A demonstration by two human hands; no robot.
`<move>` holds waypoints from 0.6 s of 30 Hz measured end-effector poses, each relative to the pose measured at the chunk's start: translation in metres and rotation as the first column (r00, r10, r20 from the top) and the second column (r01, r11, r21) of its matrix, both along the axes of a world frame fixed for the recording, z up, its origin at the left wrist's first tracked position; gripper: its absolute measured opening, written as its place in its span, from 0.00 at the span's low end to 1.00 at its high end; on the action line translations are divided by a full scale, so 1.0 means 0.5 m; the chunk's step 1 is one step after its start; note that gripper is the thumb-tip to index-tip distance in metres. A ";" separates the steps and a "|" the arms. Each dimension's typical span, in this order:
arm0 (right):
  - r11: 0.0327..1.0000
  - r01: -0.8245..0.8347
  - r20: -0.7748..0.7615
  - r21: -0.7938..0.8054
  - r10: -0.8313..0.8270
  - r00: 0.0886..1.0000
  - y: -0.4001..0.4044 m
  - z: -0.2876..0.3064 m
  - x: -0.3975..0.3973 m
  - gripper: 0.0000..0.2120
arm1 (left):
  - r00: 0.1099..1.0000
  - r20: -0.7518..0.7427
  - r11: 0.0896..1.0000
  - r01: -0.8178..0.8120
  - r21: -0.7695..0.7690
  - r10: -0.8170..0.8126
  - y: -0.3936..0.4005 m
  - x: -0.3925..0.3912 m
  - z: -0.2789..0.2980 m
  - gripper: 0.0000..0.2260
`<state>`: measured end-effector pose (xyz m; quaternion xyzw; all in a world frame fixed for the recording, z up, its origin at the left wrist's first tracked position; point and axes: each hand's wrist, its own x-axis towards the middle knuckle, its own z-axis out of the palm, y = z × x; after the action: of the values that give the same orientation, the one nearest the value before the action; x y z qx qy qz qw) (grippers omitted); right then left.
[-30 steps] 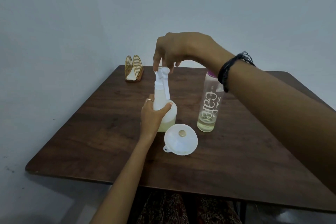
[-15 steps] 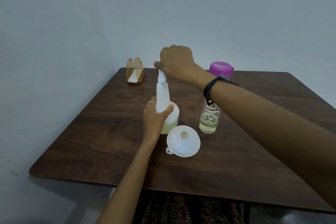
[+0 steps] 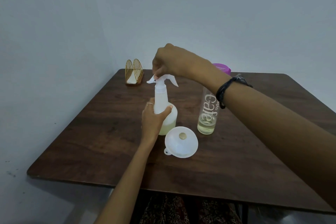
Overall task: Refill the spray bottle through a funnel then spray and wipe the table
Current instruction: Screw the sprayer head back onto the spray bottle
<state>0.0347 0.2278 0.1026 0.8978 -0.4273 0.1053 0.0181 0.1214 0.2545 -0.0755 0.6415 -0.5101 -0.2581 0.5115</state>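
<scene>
Two hands worked the bottle [image 3: 164, 111] mid-table: the left [image 3: 152, 120] gripped its body while the right [image 3: 174, 63], pinching the sprayer [image 3: 161, 79], had turned it sideways, apparently screwing it tight.

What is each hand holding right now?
Left hand: closed around the spray bottle body.
Right hand: closed on the spray head.

1. The table [image 3: 227, 160] top looks like dark wood grain with a smooth, faintly sheened finish.
2. The spray bottle [image 3: 164, 107] is translucent matt white plastic.
3. The funnel [image 3: 181, 144] is smooth white plastic.
4. The napkin holder [image 3: 134, 74] is golden metal wire.
5. The clear bottle [image 3: 208, 112] is glossy.
</scene>
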 end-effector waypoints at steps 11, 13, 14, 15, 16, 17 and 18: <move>0.978 0.196 0.064 0.069 -0.201 0.978 0.016 -0.010 0.030 0.08 | 1.000 -0.010 0.999 0.018 -0.037 -0.018 0.006 -0.001 0.005 0.23; 0.930 0.139 0.188 0.341 -0.212 0.959 0.006 0.004 0.010 0.08 | 1.000 -0.003 0.999 0.030 -0.042 -0.030 0.002 0.002 0.004 0.21; 0.905 0.124 0.233 0.406 -0.234 0.944 0.004 0.006 -0.002 0.09 | 0.999 -0.006 0.999 0.031 -0.041 -0.031 0.001 0.003 0.003 0.21; 0.891 0.122 0.251 0.436 -0.251 0.935 0.000 0.001 -0.013 0.10 | 0.999 -0.009 0.999 0.032 -0.041 -0.032 0.000 0.004 0.002 0.21; 0.882 0.131 0.241 0.453 -0.262 0.934 -0.001 -0.008 -0.023 0.11 | 0.999 -0.012 0.999 0.032 -0.042 -0.033 -0.001 0.004 0.001 0.21; 0.876 0.144 0.203 0.461 -0.262 0.943 -0.001 -0.020 -0.034 0.10 | 0.999 -0.013 0.999 0.032 -0.043 -0.033 0.001 0.003 0.002 0.22; 0.869 0.161 0.140 0.468 -0.253 0.957 0.004 -0.031 -0.042 0.07 | 0.999 -0.014 0.998 0.033 -0.044 -0.033 0.002 0.002 0.001 0.23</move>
<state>0.0139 0.2297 0.0869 0.8110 -0.5339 0.0886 -0.2221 0.1226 0.2557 -0.0750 0.6197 -0.5224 -0.2598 0.5249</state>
